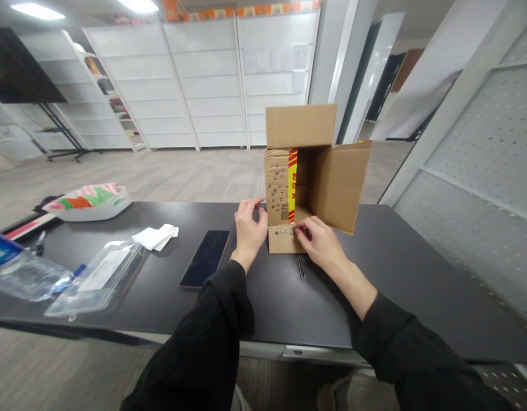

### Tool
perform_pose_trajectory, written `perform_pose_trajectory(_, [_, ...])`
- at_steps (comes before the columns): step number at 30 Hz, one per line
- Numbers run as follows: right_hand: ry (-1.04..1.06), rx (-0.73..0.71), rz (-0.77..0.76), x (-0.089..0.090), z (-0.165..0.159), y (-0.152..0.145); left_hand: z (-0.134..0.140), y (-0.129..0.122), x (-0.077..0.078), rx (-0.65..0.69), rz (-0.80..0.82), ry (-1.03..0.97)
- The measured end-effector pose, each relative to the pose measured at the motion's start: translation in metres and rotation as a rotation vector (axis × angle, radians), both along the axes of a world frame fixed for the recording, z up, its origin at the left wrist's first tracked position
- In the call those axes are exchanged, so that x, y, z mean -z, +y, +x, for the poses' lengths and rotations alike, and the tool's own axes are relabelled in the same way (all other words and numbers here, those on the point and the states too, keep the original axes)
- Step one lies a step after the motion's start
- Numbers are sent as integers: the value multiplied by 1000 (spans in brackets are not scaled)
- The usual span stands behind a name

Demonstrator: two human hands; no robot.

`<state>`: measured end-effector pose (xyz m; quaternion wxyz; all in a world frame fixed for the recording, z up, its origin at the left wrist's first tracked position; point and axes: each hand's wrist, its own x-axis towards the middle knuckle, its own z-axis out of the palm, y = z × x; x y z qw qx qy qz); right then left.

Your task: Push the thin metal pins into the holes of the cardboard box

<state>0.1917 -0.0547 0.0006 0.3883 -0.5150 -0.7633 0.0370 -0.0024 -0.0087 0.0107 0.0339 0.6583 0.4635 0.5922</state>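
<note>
An open cardboard box (321,182) stands on the dark table with its mouth facing me and its flaps spread. Many small round metal heads dot its left flap (277,182), beside a yellow and red printed strip. Along the lower flap (284,245) runs a short row of similar small heads. My right hand (317,240) pinches at the right end of that row; whatever is between its fingertips is too small to make out. At the box's left edge, my left hand (250,225) has thumb and forefinger apart, close against the cardboard. Thin dark metal pins (301,266) lie just below the box.
A phone (205,258) lies left of my left hand. Farther left are folded white paper (156,237), a clear plastic case (103,277), a water bottle (27,274) and a white basket (96,212). A perforated panel (481,142) rises along the right side.
</note>
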Motion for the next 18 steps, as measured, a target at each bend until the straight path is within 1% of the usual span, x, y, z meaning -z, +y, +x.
perform_pose_trajectory(18, [-12, 26, 2, -1, -1, 0, 0, -1, 0, -7, 24, 2])
